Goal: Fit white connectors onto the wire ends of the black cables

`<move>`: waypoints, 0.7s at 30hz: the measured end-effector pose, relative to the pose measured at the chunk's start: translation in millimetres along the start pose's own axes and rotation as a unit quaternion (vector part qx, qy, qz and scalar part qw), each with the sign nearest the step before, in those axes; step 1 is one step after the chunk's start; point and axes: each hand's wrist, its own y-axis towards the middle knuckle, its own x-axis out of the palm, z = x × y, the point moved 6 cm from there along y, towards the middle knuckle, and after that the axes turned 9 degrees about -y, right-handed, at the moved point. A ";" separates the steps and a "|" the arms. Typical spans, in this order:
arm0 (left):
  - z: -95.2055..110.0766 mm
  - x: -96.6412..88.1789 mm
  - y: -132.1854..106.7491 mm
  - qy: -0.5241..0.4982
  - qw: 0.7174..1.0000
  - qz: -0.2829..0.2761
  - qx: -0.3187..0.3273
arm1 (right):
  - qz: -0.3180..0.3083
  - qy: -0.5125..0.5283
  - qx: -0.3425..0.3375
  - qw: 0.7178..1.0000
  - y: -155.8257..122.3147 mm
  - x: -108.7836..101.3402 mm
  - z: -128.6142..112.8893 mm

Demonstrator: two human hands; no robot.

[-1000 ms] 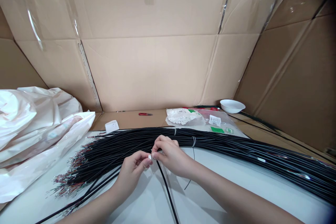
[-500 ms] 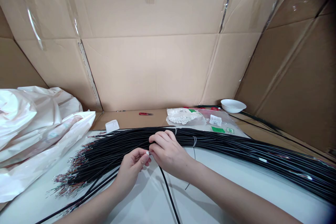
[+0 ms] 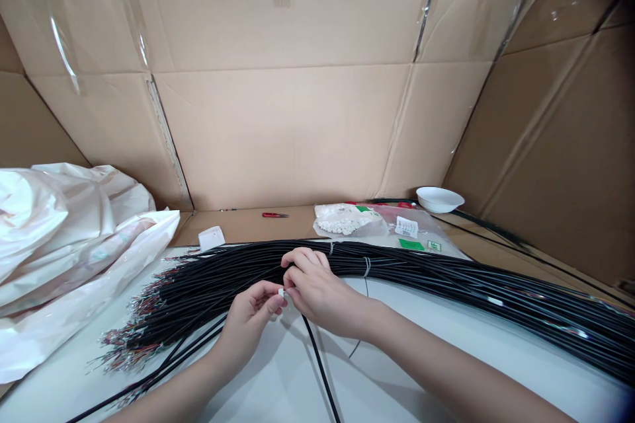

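My left hand pinches a tiny white connector between thumb and forefinger. My right hand meets it fingertip to fingertip, its fingers closed on the end of a single black cable that runs down toward me. Both hands hover over the white table, just in front of a thick bundle of black cables that stretches from left to the right edge. The bundle's bare coloured wire ends fan out at the left.
Crumpled white plastic bags lie at the left. Behind the bundle are a bag of white connectors, a small white card, red cutters and a white bowl. Cardboard walls enclose the bench.
The hands stay joined at the connector, shifting only slightly; the right hand's fingers have tightened over the cable end.
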 end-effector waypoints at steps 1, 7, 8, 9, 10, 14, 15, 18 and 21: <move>0.7 0.2 -0.6 0.008 1.000 -0.001 0.002 | -0.011 0.013 0.002 1.000 -0.1 -0.6 0.4; 2.7 1.7 -2.2 0.027 1.000 -0.002 0.005 | -0.065 0.091 0.016 0.994 -0.8 -0.6 4.2; 3.1 1.8 -2.3 0.029 1.000 -0.001 0.004 | -0.071 0.100 0.019 0.992 -0.8 -0.3 4.8; 3.6 2.0 -2.5 0.031 0.999 0.000 0.005 | -0.074 0.107 0.021 0.991 -0.9 0.1 5.4; 4.4 2.3 -2.9 0.034 0.999 0.001 0.006 | -0.077 0.113 0.021 0.990 -0.9 0.6 5.7; 8.9 2.3 -4.5 0.061 0.998 0.005 0.021 | -0.080 0.133 0.028 0.987 -1.2 3.9 6.9; 9.8 1.9 -4.7 0.072 0.997 0.007 0.026 | -0.080 0.136 0.032 0.987 -1.3 4.8 7.2; 11.1 -0.9 -4.6 0.107 0.993 0.019 0.038 | -0.080 0.146 0.052 0.985 -1.4 7.0 8.4; 12.3 -2.9 -4.6 0.140 0.988 0.025 0.056 | -0.083 0.166 0.076 0.980 -1.7 8.9 8.7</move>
